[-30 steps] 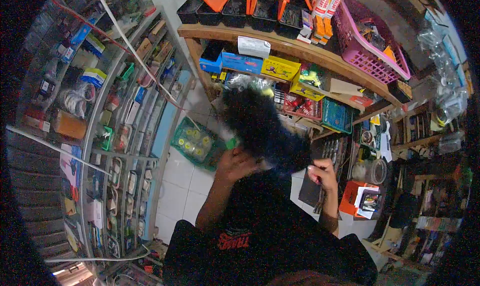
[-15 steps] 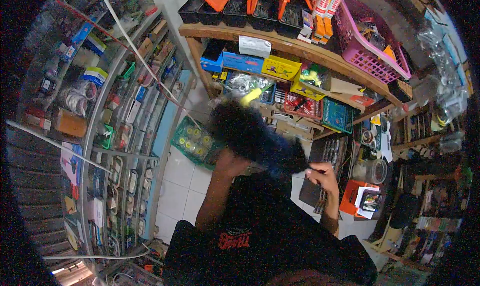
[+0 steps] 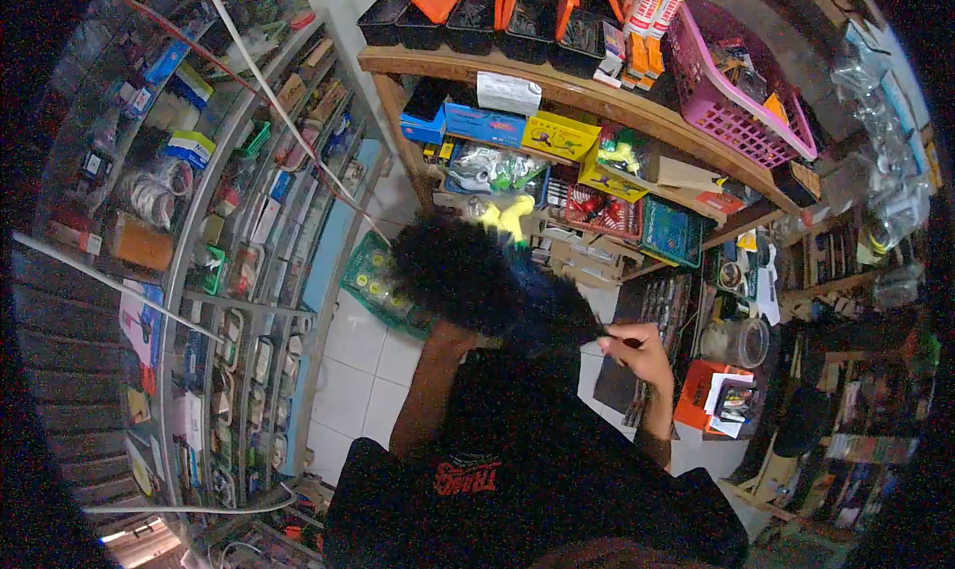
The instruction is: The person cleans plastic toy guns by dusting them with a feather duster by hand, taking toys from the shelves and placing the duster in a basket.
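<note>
A black feather duster [image 3: 458,276] lies sideways in front of my chest, its bushy end to the left and a thin tapered end to the right. My right hand [image 3: 640,351] pinches that thin end between thumb and fingers. Under the bushy end, my left hand [image 3: 450,340] is closed against the duster, and the feathers cover most of its fingers. A bright yellow item [image 3: 509,216] shows just beyond the feathers; its kind is unclear.
Ahead stands a wooden shelf [image 3: 577,74] with black bins [image 3: 472,22] and a pink basket [image 3: 741,101]. Below it sits a red basket [image 3: 604,211]. A green basket [image 3: 360,283] rests on the tiled floor [image 3: 343,410]. Stocked glass-fronted shelving [image 3: 189,271] runs along the left.
The duster's bushy end has shifted left and down, covering more of my left hand and uncovering more of the yellow item. My right hand has moved slightly left.
</note>
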`<state>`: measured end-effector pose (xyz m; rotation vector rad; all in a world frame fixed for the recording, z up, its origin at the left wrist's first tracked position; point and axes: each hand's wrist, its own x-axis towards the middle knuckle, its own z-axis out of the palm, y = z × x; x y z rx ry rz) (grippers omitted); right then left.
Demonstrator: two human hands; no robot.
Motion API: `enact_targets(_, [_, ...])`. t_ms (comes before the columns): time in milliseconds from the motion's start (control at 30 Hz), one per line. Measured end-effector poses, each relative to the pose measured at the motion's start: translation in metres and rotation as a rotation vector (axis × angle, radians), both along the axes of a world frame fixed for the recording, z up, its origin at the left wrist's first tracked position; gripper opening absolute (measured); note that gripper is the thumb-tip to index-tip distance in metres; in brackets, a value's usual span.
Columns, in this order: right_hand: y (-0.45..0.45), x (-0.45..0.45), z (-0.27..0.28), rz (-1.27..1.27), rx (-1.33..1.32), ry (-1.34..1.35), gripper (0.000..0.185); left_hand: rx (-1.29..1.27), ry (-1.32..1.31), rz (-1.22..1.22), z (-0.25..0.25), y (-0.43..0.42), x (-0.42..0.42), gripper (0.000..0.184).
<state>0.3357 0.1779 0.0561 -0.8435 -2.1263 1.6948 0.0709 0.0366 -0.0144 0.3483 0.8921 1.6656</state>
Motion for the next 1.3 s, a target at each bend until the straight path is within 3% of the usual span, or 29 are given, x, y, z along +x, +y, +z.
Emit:
enact_targets(200, [0.003, -0.007, 0.017, -0.001, 0.078, -0.025, 0.013, -0.145, 0.295, 0.027, 0.015, -0.002, 0.001, 0.019])
enact_targets(333, [0.000, -0.016, 0.025, -0.123, 0.198, -0.009, 0.013, -0.325, 0.507, 0.024, 0.054, -0.001, 0.003, 0.021])
enact_targets(433, [0.011, -0.006, 0.022, -0.071, 0.084, -0.138, 0.014, -0.044, 0.064, -0.085, 0.030, -0.001, -0.002, 0.023])
enact_targets(500, [0.014, -0.003, 0.016, -0.091, 0.045, -0.167, 0.015, -0.130, 0.077, 0.055, 0.025, 0.003, 0.004, 0.024])
enact_targets(567, [0.012, -0.002, 0.004, -0.220, 0.112, -0.126, 0.016, -0.254, 0.285, 0.104, 0.037, 0.002, 0.006, 0.025])
enact_targets(600, [0.012, -0.001, 0.005, -0.186, 0.045, -0.115, 0.016, -0.332, 0.487, 0.083, 0.077, 0.000, 0.006, 0.024])
enact_targets(667, [0.015, 0.000, 0.008, -0.116, -0.081, -0.087, 0.018, -0.340, 0.628, 0.056, 0.096, 0.001, 0.005, 0.025])
enact_targets(867, [0.013, 0.003, 0.002, -0.293, 0.047, -0.106, 0.019, -0.019, 0.348, 0.000, 0.027, 0.002, -0.006, 0.033])
enact_targets(967, [0.016, 0.008, 0.016, -0.094, -0.112, -0.063, 0.016, -0.023, 0.426, -0.016, 0.029, 0.004, -0.006, 0.037])
enact_targets(1033, [0.016, 0.005, 0.003, -0.213, 0.004, -0.041, 0.014, -0.016, 0.462, -0.021, 0.046, 0.005, -0.003, 0.037])
enact_targets(1067, [0.016, 0.005, -0.002, -0.279, 0.063, -0.030, 0.014, -0.077, 0.494, 0.000, 0.044, 0.004, -0.002, 0.035])
enact_targets(1167, [0.017, 0.014, 0.014, -0.076, -0.024, -0.027, 0.016, -0.222, 0.614, 0.037, 0.018, -0.004, 0.002, 0.029])
enact_targets(1233, [0.014, 0.015, 0.018, -0.080, -0.099, 0.014, 0.022, -0.294, 0.714, 0.048, 0.000, -0.003, -0.002, 0.028])
enact_targets(1300, [0.008, 0.009, 0.029, -0.161, -0.168, 0.059, 0.027, -0.243, 1.113, 0.048, -0.011, -0.005, -0.009, 0.027])
